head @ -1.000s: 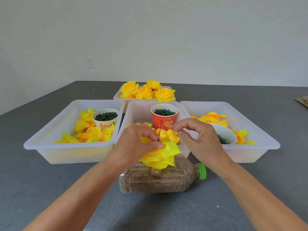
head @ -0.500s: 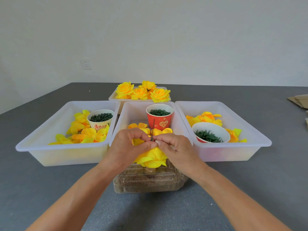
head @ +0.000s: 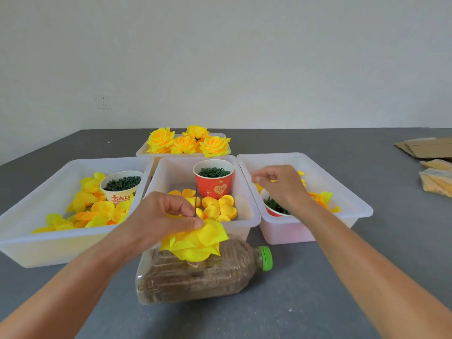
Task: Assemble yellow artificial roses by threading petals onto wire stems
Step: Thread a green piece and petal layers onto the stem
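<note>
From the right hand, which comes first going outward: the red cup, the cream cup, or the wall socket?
From the right hand, in the head view:
1. Red cup, middle bin, just left.
2. Cream cup, left bin.
3. Wall socket, far wall, upper left.

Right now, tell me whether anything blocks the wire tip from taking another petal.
Nothing visible does. The wire stem stands bare above the petal stack that the left hand pinches. The right hand is off over the right bin.

Half-built yellow rose [head: 195,243]: layered petals, thin dark wire stem [head: 196,200] standing upright through centre. Loose yellow-orange petals [head: 215,207] lie in middle tray, apparently cupped
</note>
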Available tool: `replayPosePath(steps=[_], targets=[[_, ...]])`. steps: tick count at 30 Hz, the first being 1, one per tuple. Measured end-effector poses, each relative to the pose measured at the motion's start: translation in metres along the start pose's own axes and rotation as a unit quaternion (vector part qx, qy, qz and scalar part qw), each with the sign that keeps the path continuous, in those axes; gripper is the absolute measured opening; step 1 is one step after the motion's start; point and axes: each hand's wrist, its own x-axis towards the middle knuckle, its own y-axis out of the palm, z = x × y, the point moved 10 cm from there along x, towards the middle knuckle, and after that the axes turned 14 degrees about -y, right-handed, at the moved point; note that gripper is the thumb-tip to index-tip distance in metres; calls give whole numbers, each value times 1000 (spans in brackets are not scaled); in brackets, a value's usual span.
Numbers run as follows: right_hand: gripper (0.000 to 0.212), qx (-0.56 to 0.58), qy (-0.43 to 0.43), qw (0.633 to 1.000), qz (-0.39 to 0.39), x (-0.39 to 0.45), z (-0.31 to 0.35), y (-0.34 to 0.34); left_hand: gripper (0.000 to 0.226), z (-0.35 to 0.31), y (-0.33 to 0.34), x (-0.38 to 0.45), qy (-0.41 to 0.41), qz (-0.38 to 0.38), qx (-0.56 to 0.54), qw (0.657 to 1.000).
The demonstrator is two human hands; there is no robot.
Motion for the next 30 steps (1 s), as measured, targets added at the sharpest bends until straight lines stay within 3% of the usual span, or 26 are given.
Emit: replayPosePath(steps=[5, 8, 14, 16, 19, 25, 30], targets=[[20, -77, 66, 995, 5, 22, -40, -18, 15, 0, 3, 3, -11, 26, -6, 1000], [21, -114, 92, 989, 34, 34, -52, -12, 24, 2, 4, 7, -5, 39, -8, 999], [35, -246, 142, 936, 207, 48, -67, 30, 27, 3, 4, 11, 20, 55, -20, 998], [15, -278, 152, 912, 260, 53, -74, 45, 27, 2, 4, 12, 28, 57, -18, 998], [36, -331, 165, 872, 320, 61, -87, 62, 28, 3, 3, 13, 40, 58, -11, 997], [30, -390, 159, 860, 288, 70, -110, 68, 28, 6, 2, 15, 49, 57, -18, 997], [19, -378, 119, 892, 215, 76, -107, 63, 29, 6, 2, 14, 49, 65, -35, 996]])
